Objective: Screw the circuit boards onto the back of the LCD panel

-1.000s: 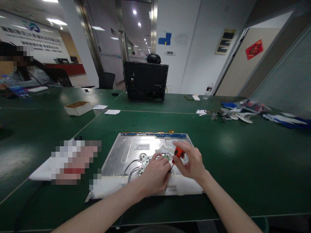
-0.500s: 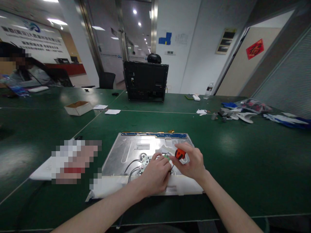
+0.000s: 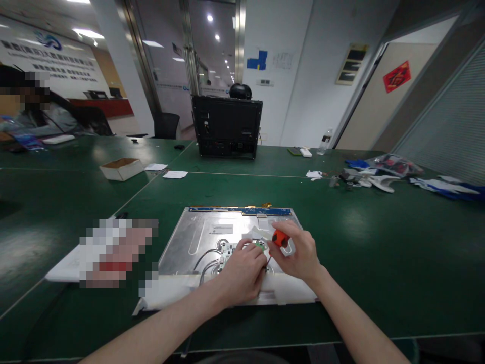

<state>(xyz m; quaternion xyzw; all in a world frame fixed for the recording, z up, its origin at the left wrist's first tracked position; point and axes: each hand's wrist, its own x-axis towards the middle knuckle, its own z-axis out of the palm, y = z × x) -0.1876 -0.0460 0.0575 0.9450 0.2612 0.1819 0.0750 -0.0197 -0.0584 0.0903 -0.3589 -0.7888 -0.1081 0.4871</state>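
A flat metal display panel (image 3: 178,247) lies back side up on the green table, with a blue circuit strip (image 3: 261,212) along its far edge. My left hand (image 3: 244,270) is closed, its bent fingers pressing on the small circuit board (image 3: 226,251) on the panel; the thumb is mostly hidden. Grey cables (image 3: 206,267) run from the board's left side. In my right hand (image 3: 299,252) is an orange and black screwdriver (image 3: 281,238), tilted, gripped by the handle between thumb and fingers. Its shaft points down beside my left fingers; the tip is hidden.
Left of the panel lies a white sheet (image 3: 66,265), partly blurred out. Farther off stand an open box (image 3: 121,169) and a black monitor-like casing (image 3: 227,126). Gloves (image 3: 447,187) and small parts (image 3: 350,177) lie at right. A person (image 3: 49,119) sits far left.
The screwdriver handle has turned slightly in my right fingers, and the right thumb has shifted a little. My left hand stays in place on the board.
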